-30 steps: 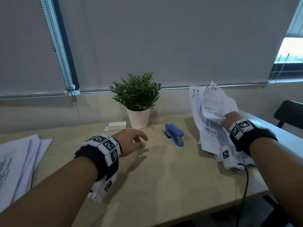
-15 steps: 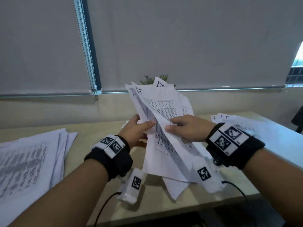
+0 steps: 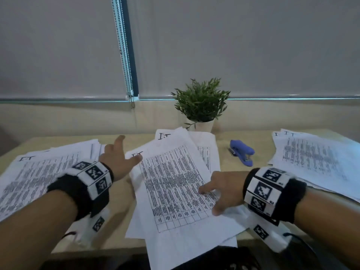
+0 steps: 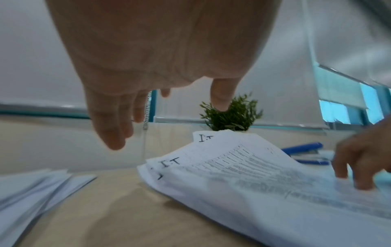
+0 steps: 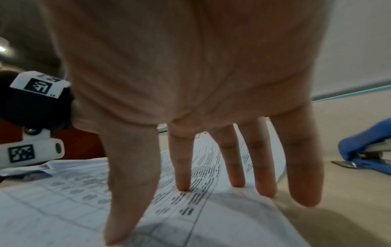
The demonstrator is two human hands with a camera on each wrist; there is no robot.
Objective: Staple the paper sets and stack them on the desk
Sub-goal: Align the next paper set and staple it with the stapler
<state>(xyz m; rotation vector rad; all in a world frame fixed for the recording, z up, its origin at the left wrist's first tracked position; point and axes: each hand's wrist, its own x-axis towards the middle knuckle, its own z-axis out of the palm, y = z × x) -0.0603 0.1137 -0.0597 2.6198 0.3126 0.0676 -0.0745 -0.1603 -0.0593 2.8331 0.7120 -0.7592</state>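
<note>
A loose set of printed sheets [image 3: 175, 184] lies fanned out on the desk in front of me, its near corner hanging over the front edge. My right hand [image 3: 220, 191] presses straight fingers [image 5: 182, 167] onto its right side. Over its top-left corner my left hand [image 3: 118, 156] hovers with fingers spread [image 4: 110, 130], holding nothing; in the left wrist view the sheets [image 4: 243, 168] lie below it. The blue stapler [image 3: 242, 152] sits on the desk to the right of the sheets, also visible as the stapler [image 5: 368, 150] in the right wrist view.
A second paper pile [image 3: 39, 172] covers the desk's left side and a third pile [image 3: 315, 160] its right side. A potted plant [image 3: 201, 104] stands at the back by the wall. Bare desk [image 3: 228, 141] shows around the stapler.
Both hands held the sheets up in the air half a second ago. Now the sheets lie flat on the desk, the left hand has let go, and the right hand presses on them.
</note>
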